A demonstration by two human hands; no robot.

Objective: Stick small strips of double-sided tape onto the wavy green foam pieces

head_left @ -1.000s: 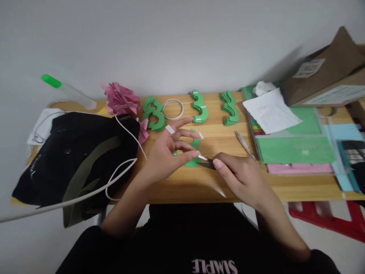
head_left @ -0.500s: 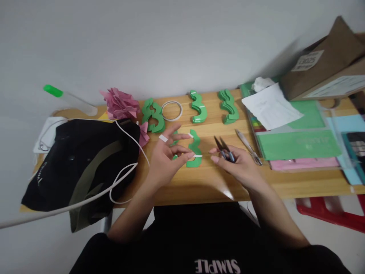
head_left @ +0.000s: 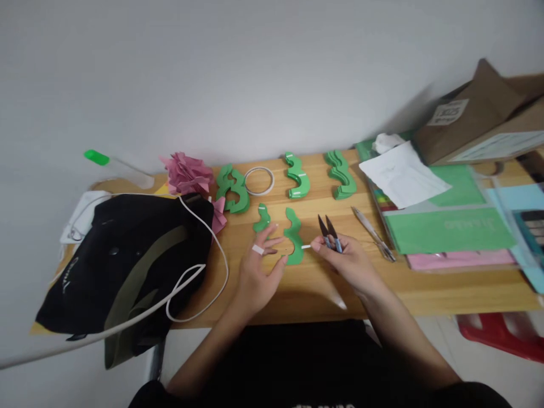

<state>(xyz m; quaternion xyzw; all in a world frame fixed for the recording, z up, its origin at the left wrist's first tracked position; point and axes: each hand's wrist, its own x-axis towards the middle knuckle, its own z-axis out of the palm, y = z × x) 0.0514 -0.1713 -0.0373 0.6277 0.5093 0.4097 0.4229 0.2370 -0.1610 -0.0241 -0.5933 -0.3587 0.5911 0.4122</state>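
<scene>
My left hand (head_left: pixel 260 271) rests on the wooden table (head_left: pixel 323 283) with fingers spread, its fingertips on a green wavy paper cutout (head_left: pixel 293 242). A small white tape strip (head_left: pixel 257 249) sticks to one finger. My right hand (head_left: pixel 345 258) is closed on small black thread snips (head_left: pixel 328 232), blades pointing up and away. Its fingertips also pinch a tiny white tape strip (head_left: pixel 305 247) just right of the cutout. A smaller green cutout (head_left: pixel 262 219) lies beyond my left hand.
At the back lie a tape ring (head_left: pixel 258 180), more green cutout stacks (head_left: pixel 341 173), and a pink paper flower (head_left: pixel 187 172). A black bag (head_left: pixel 114 255) with a white cord (head_left: pixel 199 283) fills the left. Tweezers (head_left: pixel 373 233), coloured paper sheets (head_left: pixel 446 226) and a cardboard box (head_left: pixel 488 119) are on the right.
My left hand has come down from mid-air onto the green cutout. My right hand, still with the snips, now pinches a tape strip by the cutout. The camera tilted upward.
</scene>
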